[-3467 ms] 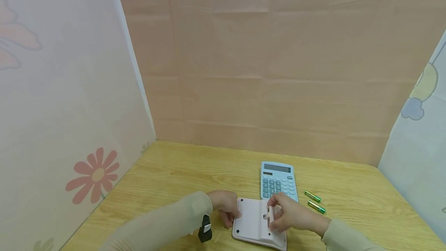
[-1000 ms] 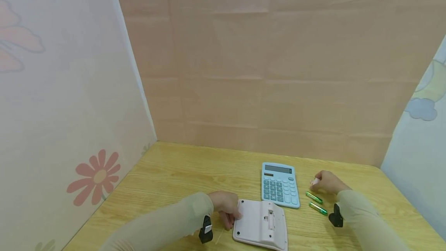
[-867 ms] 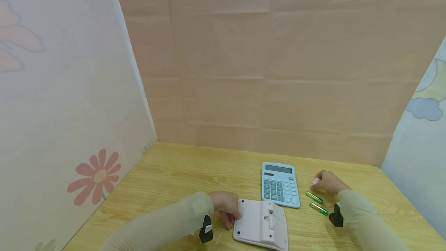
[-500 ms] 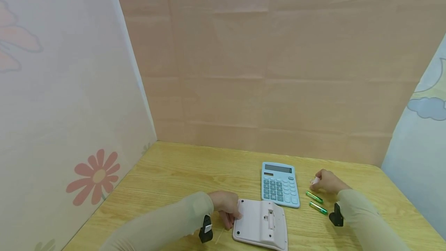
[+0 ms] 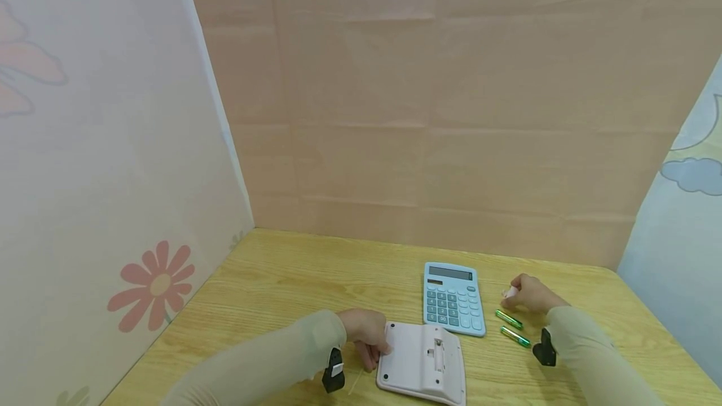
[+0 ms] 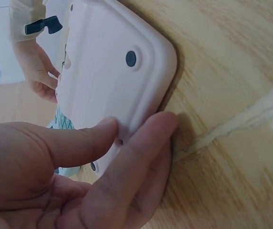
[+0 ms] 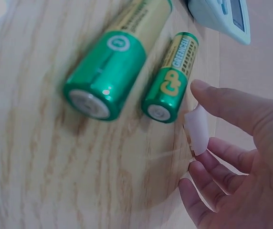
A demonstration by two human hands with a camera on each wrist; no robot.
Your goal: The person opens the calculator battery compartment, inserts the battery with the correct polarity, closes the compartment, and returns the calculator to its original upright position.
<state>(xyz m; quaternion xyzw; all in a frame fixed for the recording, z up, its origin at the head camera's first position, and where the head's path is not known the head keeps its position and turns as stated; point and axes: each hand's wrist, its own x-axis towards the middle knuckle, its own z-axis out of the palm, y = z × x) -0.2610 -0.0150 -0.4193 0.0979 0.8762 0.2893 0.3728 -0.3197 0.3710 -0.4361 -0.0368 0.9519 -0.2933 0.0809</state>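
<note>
A pale pink calculator (image 5: 406, 356) lies face down on the table, its battery compartment (image 5: 439, 356) uncovered. My left hand (image 5: 368, 333) pinches its left edge; in the left wrist view the thumb (image 6: 91, 140) presses the back while the fingers are at the rim. To the right, my right hand (image 5: 534, 294) holds a small pink battery cover (image 7: 197, 130) between thumb and fingers, low over or touching the table; which one I cannot tell. Just in front of that hand lie two green and gold batteries, the nearer one (image 5: 515, 336) and the farther one (image 5: 509, 319).
A light blue calculator (image 5: 453, 298) lies face up behind the pink one, close to its far edge. The wooden table (image 5: 316, 268) meets a tan backdrop (image 5: 361, 143). Patterned sheets hang at the left (image 5: 113, 174) and right (image 5: 677, 237).
From working at the pink calculator's back, my right hand has moved right beyond the batteries with the battery cover, leaving the compartment uncovered. Over the last second both hands have stayed put.
</note>
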